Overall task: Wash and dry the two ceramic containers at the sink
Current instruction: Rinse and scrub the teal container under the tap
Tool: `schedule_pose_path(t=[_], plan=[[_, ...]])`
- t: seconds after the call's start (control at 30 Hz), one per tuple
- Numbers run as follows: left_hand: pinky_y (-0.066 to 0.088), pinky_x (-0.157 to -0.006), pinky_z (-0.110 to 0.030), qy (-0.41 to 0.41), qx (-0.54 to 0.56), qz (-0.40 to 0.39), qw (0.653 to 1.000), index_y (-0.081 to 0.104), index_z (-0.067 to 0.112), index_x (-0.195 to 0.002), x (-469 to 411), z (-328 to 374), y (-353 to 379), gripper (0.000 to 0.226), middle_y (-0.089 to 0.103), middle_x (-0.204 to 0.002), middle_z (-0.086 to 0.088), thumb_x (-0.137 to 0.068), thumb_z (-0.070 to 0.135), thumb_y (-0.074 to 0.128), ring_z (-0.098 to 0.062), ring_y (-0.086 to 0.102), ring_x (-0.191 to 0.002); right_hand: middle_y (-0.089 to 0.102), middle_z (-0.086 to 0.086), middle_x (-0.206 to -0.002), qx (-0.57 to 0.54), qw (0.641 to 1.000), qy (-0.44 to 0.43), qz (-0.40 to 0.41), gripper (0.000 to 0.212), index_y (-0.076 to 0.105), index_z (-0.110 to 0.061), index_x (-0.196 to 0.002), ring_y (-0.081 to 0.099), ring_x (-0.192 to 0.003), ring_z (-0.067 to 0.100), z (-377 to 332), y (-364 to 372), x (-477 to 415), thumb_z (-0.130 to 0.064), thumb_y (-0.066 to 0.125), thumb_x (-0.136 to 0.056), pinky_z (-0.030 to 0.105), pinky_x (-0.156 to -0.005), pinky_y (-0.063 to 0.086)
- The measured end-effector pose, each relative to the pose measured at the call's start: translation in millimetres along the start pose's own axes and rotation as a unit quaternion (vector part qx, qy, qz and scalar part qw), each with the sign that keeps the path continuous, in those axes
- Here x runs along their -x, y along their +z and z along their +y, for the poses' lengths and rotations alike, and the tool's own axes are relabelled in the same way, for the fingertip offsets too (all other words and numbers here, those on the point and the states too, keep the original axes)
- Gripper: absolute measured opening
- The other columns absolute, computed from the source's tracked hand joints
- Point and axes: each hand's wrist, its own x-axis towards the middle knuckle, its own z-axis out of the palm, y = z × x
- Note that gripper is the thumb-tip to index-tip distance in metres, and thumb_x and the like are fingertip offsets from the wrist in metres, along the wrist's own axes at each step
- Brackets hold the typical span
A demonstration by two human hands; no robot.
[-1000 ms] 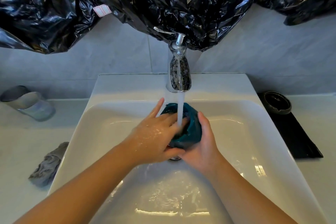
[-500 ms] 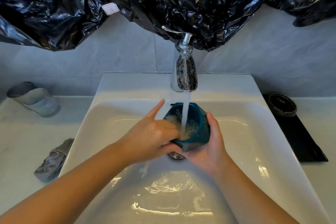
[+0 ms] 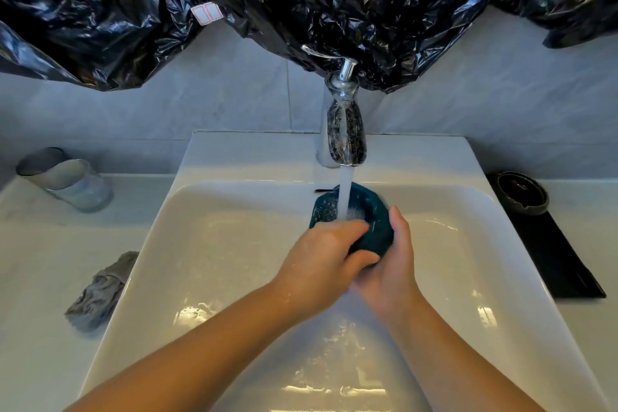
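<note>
Your left hand (image 3: 321, 257) and right hand (image 3: 391, 274) both grip the teal container (image 3: 379, 234). White sink (image 3: 217, 244), grey rag (image 3: 100, 291) on the pale worktop (image 3: 40, 261)

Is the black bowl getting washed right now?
No. The black bowl sits untouched on the dark mat beside the sink, away from the running water.

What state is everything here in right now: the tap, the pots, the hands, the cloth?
Tap: running.
Teal container: under the stream, water splashing inside.
Left hand: grips its rim.
Right hand: holds it from below.
Dark container: on the black mat, untouched.
Grey cloth: crumpled on the counter.
Glass: on the counter, untouched.
</note>
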Motion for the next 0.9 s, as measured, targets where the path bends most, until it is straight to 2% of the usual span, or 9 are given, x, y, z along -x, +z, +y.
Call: schedule_pose_path(t=[0.1,0.2,0.3,0.37,0.43,0.6,0.7,0.8,0.9], plan=[[0.046,-0.082,-0.027,0.104,-0.113,-0.045,0.987,0.059,0.015,-0.084,4,-17,-1,0.017,0.063,-0.081,0.003,-0.092,0.030,0.056,-0.016,0.057,-0.076,0.071,0.016,-0.110,0.003,1.000,0.009,0.013,0.054,0.076,-0.012,-0.107,0.070,-0.100,0.028,-5,0,-2,-0.050,0.044,-0.086,0.037,-0.083,0.059],[0.045,-0.095,-0.030,0.231,-0.276,-0.103,0.927,0.066,0.019,-0.097,-1,-43,-23,0.022,0.071,-0.088,0.003,-0.090,0.037,0.057,-0.018,0.065,-0.082,0.067,0.021,-0.120,0.005,0.997,0.071,0.030,0.057,0.073,-0.011,-0.115,0.066,-0.109,0.034,-8,2,-3,-0.053,0.044,-0.089,0.046,-0.092,0.052],[0.056,-0.063,-0.032,0.191,-0.200,-0.066,0.959,0.062,0.015,-0.086,-2,-26,-27,0.015,0.065,-0.073,-0.001,-0.088,0.029,0.062,-0.021,0.061,-0.065,0.069,0.019,-0.116,-0.012,0.998,0.065,0.023,0.057,0.071,-0.009,-0.117,0.070,-0.097,0.031,-3,6,-2,-0.052,0.042,-0.093,0.040,-0.077,0.057],[0.049,-0.064,-0.031,0.086,-0.133,-0.042,0.986,0.053,0.015,-0.082,0,-8,-13,0.020,0.058,-0.077,0.000,-0.095,0.029,0.054,-0.018,0.054,-0.069,0.070,0.016,-0.107,-0.032,0.998,0.051,0.023,0.055,0.073,-0.008,-0.114,0.072,-0.087,0.026,1,9,0,-0.051,0.048,-0.088,0.028,-0.062,0.058],[0.043,-0.068,-0.026,0.013,-0.082,-0.059,0.995,0.047,0.015,-0.086,3,-5,2,0.018,0.053,-0.084,0.003,-0.098,0.029,0.047,-0.014,0.049,-0.074,0.071,0.017,-0.109,-0.023,0.999,0.029,0.025,0.058,0.071,-0.007,-0.116,0.072,-0.094,0.029,2,9,0,-0.051,0.049,-0.084,0.032,-0.071,0.061],[0.057,-0.064,-0.037,0.180,-0.250,-0.066,0.949,0.067,0.009,-0.074,3,-37,-16,0.012,0.068,-0.070,-0.008,-0.078,0.016,0.075,-0.026,0.064,-0.063,0.066,0.020,-0.125,0.022,0.997,0.062,0.029,0.062,0.065,-0.013,-0.127,0.065,-0.114,0.033,-5,8,0,-0.056,0.044,-0.088,0.046,-0.084,0.056],[0.056,-0.066,-0.036,0.118,-0.185,-0.035,0.975,0.065,0.010,-0.084,2,-19,-9,0.026,0.068,-0.078,-0.006,-0.089,0.035,0.058,-0.023,0.064,-0.070,0.067,0.018,-0.123,0.004,0.998,0.047,0.028,0.060,0.061,-0.011,-0.131,0.069,-0.104,0.029,0,13,3,-0.052,0.044,-0.091,0.042,-0.074,0.061],[0.051,-0.075,-0.034,0.019,-0.071,0.002,0.997,0.058,0.011,-0.094,2,-5,7,0.028,0.062,-0.089,-0.003,-0.097,0.036,0.045,-0.017,0.057,-0.079,0.069,0.018,-0.119,0.023,0.999,0.016,0.041,0.064,0.067,-0.008,-0.123,0.068,-0.108,0.030,4,13,4,-0.055,0.045,-0.085,0.042,-0.093,0.055],[0.052,-0.084,-0.033,0.130,-0.142,-0.030,0.981,0.062,0.014,-0.086,3,-21,-1,0.014,0.066,-0.084,-0.001,-0.093,0.026,0.058,-0.017,0.061,-0.077,0.067,0.019,-0.125,0.020,0.999,0.030,0.031,0.062,0.069,-0.011,-0.122,0.065,-0.115,0.031,-3,11,2,-0.056,0.046,-0.086,0.046,-0.098,0.052]])
